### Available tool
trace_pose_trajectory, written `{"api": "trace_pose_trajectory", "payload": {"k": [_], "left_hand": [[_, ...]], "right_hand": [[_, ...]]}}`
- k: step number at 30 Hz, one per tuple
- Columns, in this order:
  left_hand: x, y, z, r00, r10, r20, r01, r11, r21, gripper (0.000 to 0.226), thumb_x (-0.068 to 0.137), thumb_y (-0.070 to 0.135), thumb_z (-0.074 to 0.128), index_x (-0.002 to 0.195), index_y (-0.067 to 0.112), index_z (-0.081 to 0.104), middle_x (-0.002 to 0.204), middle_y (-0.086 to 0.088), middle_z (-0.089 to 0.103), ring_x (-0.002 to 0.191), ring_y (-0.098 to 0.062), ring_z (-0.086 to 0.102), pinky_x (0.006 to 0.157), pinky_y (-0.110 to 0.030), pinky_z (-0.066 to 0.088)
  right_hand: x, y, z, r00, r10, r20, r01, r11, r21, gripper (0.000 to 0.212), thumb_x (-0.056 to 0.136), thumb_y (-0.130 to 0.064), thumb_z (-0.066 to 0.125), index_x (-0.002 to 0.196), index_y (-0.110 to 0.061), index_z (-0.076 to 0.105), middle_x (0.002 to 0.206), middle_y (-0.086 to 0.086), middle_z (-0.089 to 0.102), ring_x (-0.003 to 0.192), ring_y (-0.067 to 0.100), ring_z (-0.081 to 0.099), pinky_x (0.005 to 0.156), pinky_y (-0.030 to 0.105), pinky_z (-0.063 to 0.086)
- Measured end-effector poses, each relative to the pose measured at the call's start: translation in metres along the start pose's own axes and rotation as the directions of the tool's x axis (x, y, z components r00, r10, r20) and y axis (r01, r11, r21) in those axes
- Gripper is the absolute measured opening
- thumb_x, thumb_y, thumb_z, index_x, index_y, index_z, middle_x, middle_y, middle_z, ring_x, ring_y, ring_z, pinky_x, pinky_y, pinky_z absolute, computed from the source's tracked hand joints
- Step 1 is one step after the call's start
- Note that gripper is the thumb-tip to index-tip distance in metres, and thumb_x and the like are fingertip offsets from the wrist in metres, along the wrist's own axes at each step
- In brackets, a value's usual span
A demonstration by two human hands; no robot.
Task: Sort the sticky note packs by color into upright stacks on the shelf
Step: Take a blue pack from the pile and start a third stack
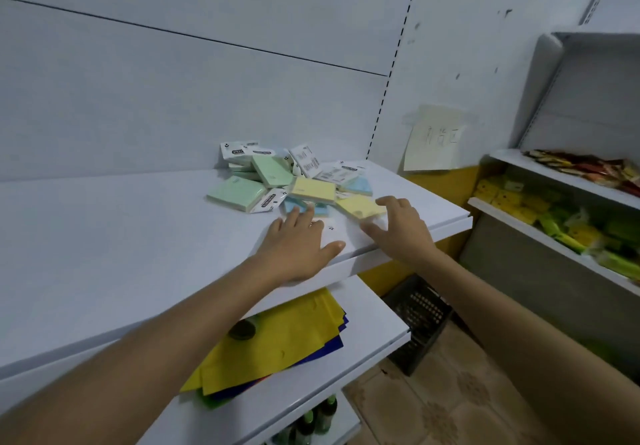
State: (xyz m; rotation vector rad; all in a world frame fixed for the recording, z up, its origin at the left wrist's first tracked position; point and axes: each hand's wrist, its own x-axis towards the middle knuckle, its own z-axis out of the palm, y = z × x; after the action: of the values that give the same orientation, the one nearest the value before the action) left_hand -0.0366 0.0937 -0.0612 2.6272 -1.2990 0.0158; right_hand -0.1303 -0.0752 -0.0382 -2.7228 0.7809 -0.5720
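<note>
sticky note packs (277, 178) heaped on shelf (104, 237) at 12 o'clock | left hand (298, 237) flat, empty | right hand (398, 226) spread, touching yellow pack (358, 206) | tip: pull one colour out first, stand it upright

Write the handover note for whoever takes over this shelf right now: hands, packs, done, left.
Left hand: open, flat on the shelf, fingertips by a blue pack; holds nothing.
Right hand: open, fingers spread, fingertips at the near yellow pack; no grip yet.
Packs: all in one loose pile at the back right of the shelf, with green packs, yellow and blue mixed, lying flat or tilted.
Done: nothing; no upright stack in view.
Left: pull out each color and stand the packs in separate upright stacks.
</note>
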Motion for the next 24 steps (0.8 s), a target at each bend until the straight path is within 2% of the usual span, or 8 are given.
{"api": "trace_pose_trajectory", "payload": {"k": [4,7,10,13,17,18,20,24], "left_hand": [[-0.005,0.000,-0.002,1.000,-0.004,-0.024,0.003,1.000,-0.008,0.071,0.091,0.062,0.024,0.147,0.018,0.025,0.160,-0.003,-0.001,0.147,-0.024,-0.001,0.116,-0.046,0.008],[-0.009,0.000,-0.006,0.999,-0.005,-0.032,0.004,1.000,-0.026,0.069,0.091,0.062,0.027,0.145,0.020,0.027,0.160,-0.001,0.002,0.147,-0.022,0.002,0.116,-0.044,0.010],[-0.009,-0.001,-0.009,0.997,-0.036,-0.067,0.032,0.998,-0.056,0.065,0.090,0.062,0.031,0.143,0.025,0.032,0.159,0.000,0.012,0.145,-0.020,0.011,0.114,-0.043,0.014],[-0.011,0.000,-0.009,0.986,-0.117,-0.116,0.111,0.992,-0.053,0.066,0.088,0.065,0.030,0.142,0.028,0.030,0.154,0.000,0.021,0.141,-0.019,0.020,0.115,-0.048,0.013],[-0.011,0.003,-0.005,0.984,-0.177,-0.007,0.177,0.983,0.043,0.082,0.082,0.073,0.013,0.149,0.027,0.002,0.160,0.006,-0.001,0.146,-0.011,-0.004,0.117,-0.052,-0.004],[-0.011,0.004,-0.005,0.983,-0.182,-0.012,0.183,0.982,0.048,0.083,0.081,0.074,0.011,0.149,0.027,0.002,0.160,0.006,0.001,0.146,-0.012,-0.004,0.118,-0.050,-0.003],[-0.013,0.008,-0.009,0.979,-0.190,-0.075,0.194,0.980,0.043,0.083,0.079,0.074,0.012,0.149,0.028,0.009,0.157,0.004,0.015,0.144,-0.017,0.009,0.118,-0.044,0.010],[-0.022,0.014,-0.010,0.934,-0.239,-0.265,0.251,0.968,0.011,0.077,0.081,0.072,0.014,0.143,0.030,0.030,0.136,0.003,0.044,0.126,-0.018,0.036,0.101,-0.036,0.037]], "right_hand": [[0.041,-0.003,0.023,0.991,0.088,0.098,-0.078,0.992,-0.100,0.077,0.075,-0.074,0.046,0.129,-0.019,0.042,0.126,0.009,0.055,0.113,0.030,0.052,0.091,0.043,0.041],[0.065,-0.008,0.033,0.993,0.040,0.115,-0.030,0.996,-0.088,0.077,0.067,-0.075,0.047,0.118,-0.018,0.049,0.114,0.008,0.061,0.104,0.030,0.054,0.082,0.039,0.041],[0.092,-0.009,0.030,0.990,-0.007,0.140,0.008,1.000,-0.008,0.074,0.059,-0.075,0.055,0.111,-0.023,0.051,0.110,0.003,0.063,0.095,0.023,0.055,0.075,0.035,0.046],[0.110,-0.007,0.034,0.982,-0.070,0.176,0.044,0.989,0.143,0.073,0.059,-0.073,0.064,0.112,-0.025,0.048,0.115,0.001,0.060,0.091,0.017,0.052,0.068,0.030,0.040],[0.116,0.002,0.042,0.985,-0.112,0.133,0.050,0.915,0.401,0.068,0.058,-0.072,0.066,0.106,-0.027,0.048,0.113,-0.001,0.060,0.094,0.018,0.057,0.073,0.031,0.043],[0.116,0.005,0.043,0.985,-0.122,0.125,0.054,0.894,0.445,0.069,0.057,-0.073,0.066,0.105,-0.027,0.048,0.111,-0.002,0.060,0.093,0.018,0.057,0.074,0.031,0.044],[0.118,0.008,0.042,0.981,-0.144,0.131,0.059,0.863,0.502,0.066,0.058,-0.071,0.066,0.104,-0.028,0.047,0.108,-0.003,0.058,0.092,0.017,0.057,0.074,0.031,0.043],[0.119,0.011,0.043,0.980,-0.143,0.138,0.017,0.750,0.661,0.058,0.063,-0.059,0.065,0.107,-0.023,0.050,0.108,-0.001,0.061,0.095,0.018,0.059,0.083,0.038,0.049]]}}
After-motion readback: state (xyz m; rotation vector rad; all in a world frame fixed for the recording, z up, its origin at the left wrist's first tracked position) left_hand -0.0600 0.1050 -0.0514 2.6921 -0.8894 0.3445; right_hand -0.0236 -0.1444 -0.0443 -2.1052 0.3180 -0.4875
